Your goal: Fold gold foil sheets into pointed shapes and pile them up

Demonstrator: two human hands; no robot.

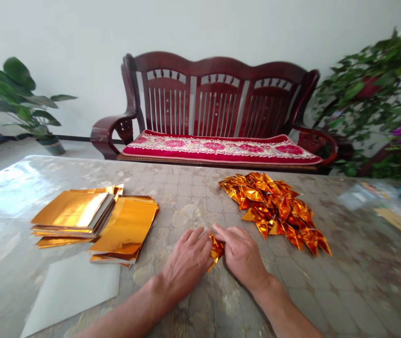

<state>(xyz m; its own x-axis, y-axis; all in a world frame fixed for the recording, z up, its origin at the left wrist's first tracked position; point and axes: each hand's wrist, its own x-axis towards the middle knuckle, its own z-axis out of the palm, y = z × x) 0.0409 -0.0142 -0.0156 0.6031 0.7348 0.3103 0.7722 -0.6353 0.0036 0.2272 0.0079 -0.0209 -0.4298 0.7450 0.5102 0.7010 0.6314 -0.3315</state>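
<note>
My left hand (pixel 186 260) and my right hand (pixel 240 253) meet near the table's front middle, both pinched on one small folded gold foil piece (pixel 216 250) that shows between the fingers. A heap of folded gold foil pieces (pixel 274 209) lies just beyond my right hand. Stacks of flat gold foil sheets (pixel 94 218) rest to the left of my left hand. A plain white sheet (pixel 71 288) lies in front of those stacks.
The table (pixel 193 188) has a glossy patterned cover. Beyond its far edge stands a dark wooden bench (pixel 217 101) with a red cushion. Potted plants (pixel 20 98) stand at the left and foliage (pixel 379 94) at the right. Blurred packets (pixel 369 195) lie at the table's right.
</note>
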